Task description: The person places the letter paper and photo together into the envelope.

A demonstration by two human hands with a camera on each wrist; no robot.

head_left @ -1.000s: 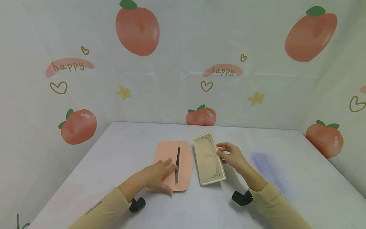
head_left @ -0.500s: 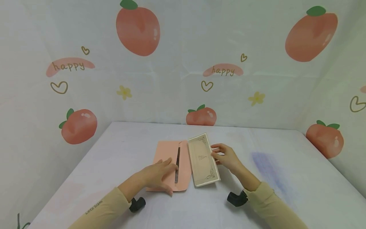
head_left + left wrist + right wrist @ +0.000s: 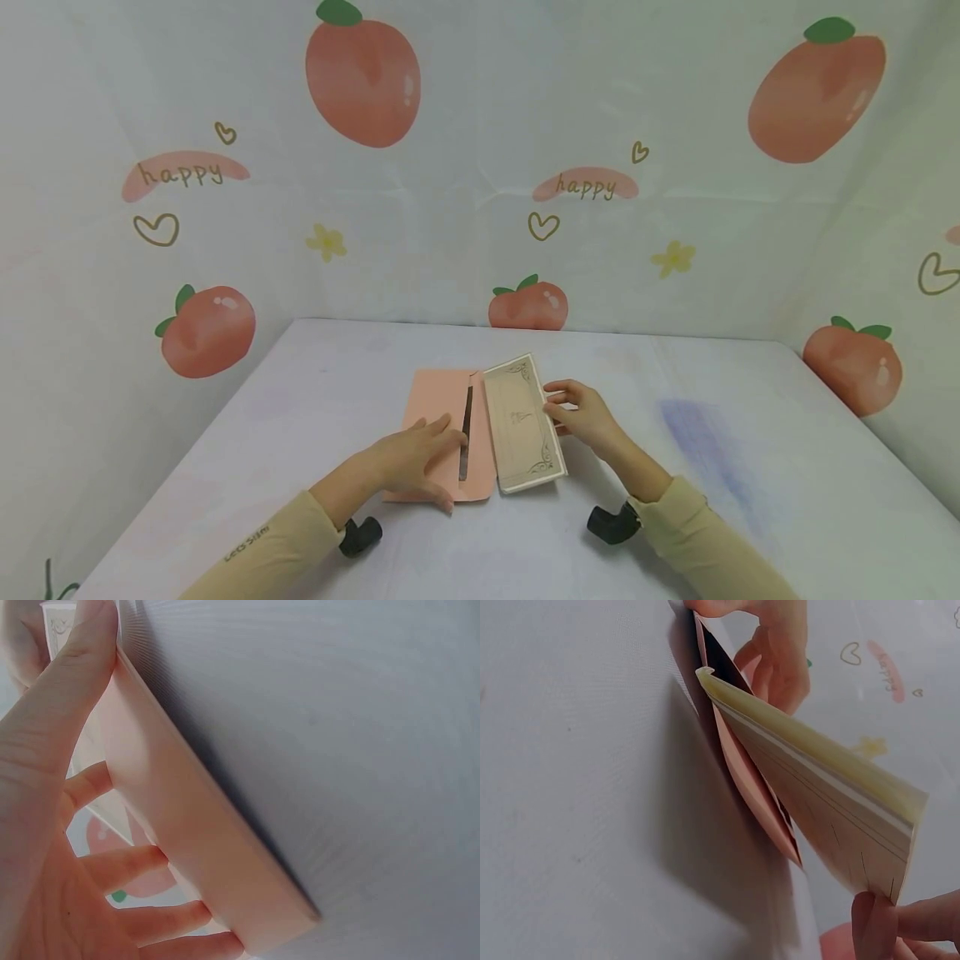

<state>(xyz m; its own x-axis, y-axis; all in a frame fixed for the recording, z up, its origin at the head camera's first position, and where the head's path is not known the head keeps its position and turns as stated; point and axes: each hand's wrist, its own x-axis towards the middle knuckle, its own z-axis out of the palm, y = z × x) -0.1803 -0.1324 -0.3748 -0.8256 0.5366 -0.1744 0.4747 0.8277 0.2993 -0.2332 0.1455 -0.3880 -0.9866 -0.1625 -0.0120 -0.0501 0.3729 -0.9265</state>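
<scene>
A pink envelope [image 3: 438, 417] lies on the pale table [image 3: 720, 483], its long mouth gaping as a dark slit. My left hand [image 3: 416, 460] rests flat on its near left part, fingers straight, thumb at the near edge. In the left wrist view the envelope [image 3: 195, 825] runs edge-on under that left hand [image 3: 45, 825]. My right hand [image 3: 576, 410] pinches the right edge of a cream card [image 3: 521, 425] with ornate corners, tilted up over the envelope's right flap. The right wrist view shows the card [image 3: 817, 787] angled above the envelope [image 3: 742, 776].
Cloth walls printed with peaches and "happy" [image 3: 585, 185] close in the table at the back and on both sides. A faint blue stain [image 3: 697, 433] marks the tabletop right of my right arm. Black camera mounts [image 3: 611, 523] sit at both wrists.
My right hand has carried the card leftward, from beside the envelope to over its right flap. The left hand and envelope have stayed put.
</scene>
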